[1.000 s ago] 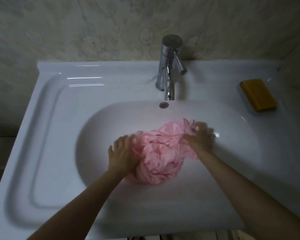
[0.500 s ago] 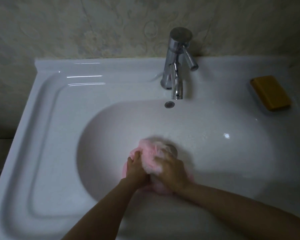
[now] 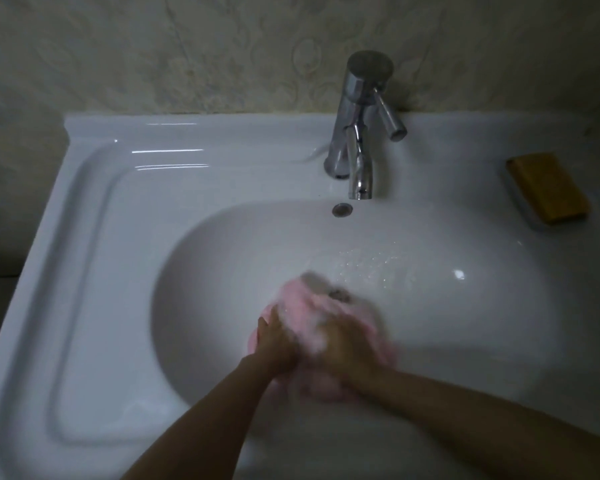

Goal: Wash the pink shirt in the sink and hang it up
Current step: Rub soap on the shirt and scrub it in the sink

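The pink shirt (image 3: pixel 300 301) is bunched into a wet ball at the bottom of the white sink (image 3: pixel 222 258), near its front wall. My left hand (image 3: pixel 278 344) grips the bundle from the left, and my right hand (image 3: pixel 349 344) presses on it from the right. The two hands touch each other over the cloth. Motion blurs the hands and shirt. Most of the shirt is hidden under my hands. The drain peeks out just behind the bundle.
A chrome tap (image 3: pixel 361 133) stands at the back of the basin, its spout over the overflow hole (image 3: pixel 342 209). A yellow soap bar (image 3: pixel 548 187) lies in a dish on the right ledge. A flat recessed ledge (image 3: pixel 94 271) lies to the left. Water drops dot the basin.
The shirt went from a loose spread under the tap to a tight ball pulled toward the front of the basin. Both hands closed together on it.
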